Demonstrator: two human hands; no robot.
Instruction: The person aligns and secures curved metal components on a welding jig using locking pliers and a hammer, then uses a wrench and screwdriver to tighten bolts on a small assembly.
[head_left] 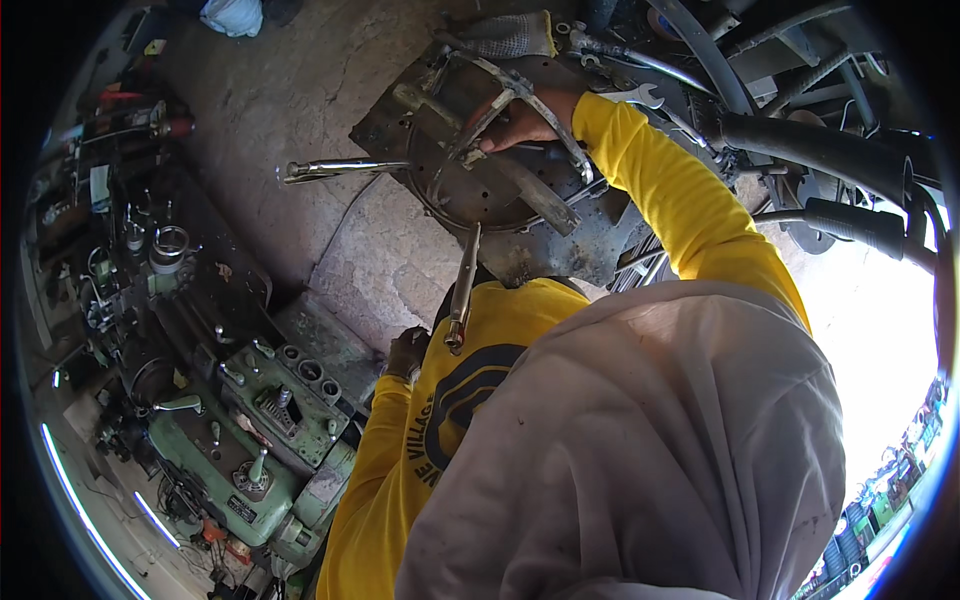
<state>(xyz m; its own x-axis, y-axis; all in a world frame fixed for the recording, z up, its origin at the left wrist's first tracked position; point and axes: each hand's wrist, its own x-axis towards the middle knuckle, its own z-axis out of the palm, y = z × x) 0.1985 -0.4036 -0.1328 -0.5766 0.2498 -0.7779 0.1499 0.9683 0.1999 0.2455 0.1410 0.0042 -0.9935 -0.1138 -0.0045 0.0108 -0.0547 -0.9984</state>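
1. the right hand point(525, 124) reaches in among the bars of a branching metal frame point(514, 84); its thumb lies by the lower end of one leg, the other fingers are mostly hidden, and i cannot tell whether they pinch.
2. the left hand point(407, 352) hangs low beside the yellow shirt point(480, 312), well apart from the frame; its fingers are too dark to read.
3. the frame stands over a round metal plate point(482, 200), with little room between its legs; a flat bar point(535, 188) slants beneath, its squared end reaching the near rim.
4. two locking pliers sit at that rim: one pair point(345, 169) points left over open floor, the other point(465, 288) juts toward the torso, narrowing the near edge.
5. the metal tabletop point(382, 112) ends in a straight left edge; beyond it, the rough, stained concrete floor point(340, 230) leaves open room as far as the green lathe point(218, 465).
6. the right side is crowded: an open-end wrench point(640, 96), then a thick black pipe point(810, 150).
7. surfaces: the frame is pale and scuffed, the pliers shiny, the knitted glove point(508, 36) grey with a yellow cuff.
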